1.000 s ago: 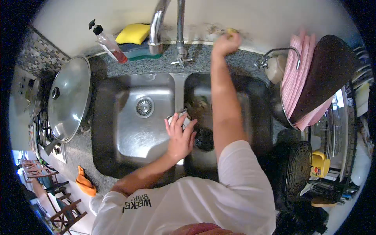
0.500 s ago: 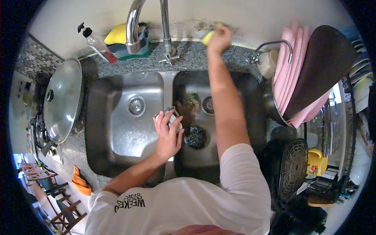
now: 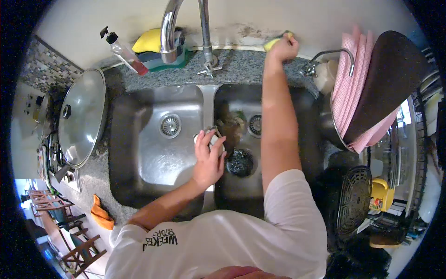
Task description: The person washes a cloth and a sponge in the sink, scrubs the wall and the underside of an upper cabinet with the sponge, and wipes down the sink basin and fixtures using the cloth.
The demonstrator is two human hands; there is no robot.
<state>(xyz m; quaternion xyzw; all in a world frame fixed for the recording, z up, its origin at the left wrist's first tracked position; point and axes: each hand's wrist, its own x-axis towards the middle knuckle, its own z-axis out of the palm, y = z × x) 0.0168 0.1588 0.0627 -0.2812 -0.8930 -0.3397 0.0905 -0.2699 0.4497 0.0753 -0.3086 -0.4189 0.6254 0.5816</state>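
My right hand [image 3: 285, 48] is closed round a yellow sponge [image 3: 271, 44], which is against the wall just above the back edge of the counter. Dark stains [image 3: 248, 31] mark the wall to its left. My left hand [image 3: 209, 157] rests over the divider [image 3: 208, 107] between the two sink bowls, its fingers curled over a small whitish object with a metal edge [image 3: 217, 138]; most of that object is hidden. Below and right of those fingers, a dark round thing [image 3: 240, 162] sits in the right bowl [image 3: 288, 195], near some brownish food scraps [image 3: 234, 122].
A tall faucet [image 3: 169, 37] and a soap bottle [image 3: 125, 53] stand behind the sink, by a holder with another yellow sponge [image 3: 147, 41]. On the left is a glass lid [image 3: 82, 118]. At right are a pot with pink cloths [image 3: 349, 88], a black basket [image 3: 355, 200] and a dish rack.
My right hand has slid the sponge to the right along the wall. The view has shifted slightly, while my left hand keeps its place at the divider.
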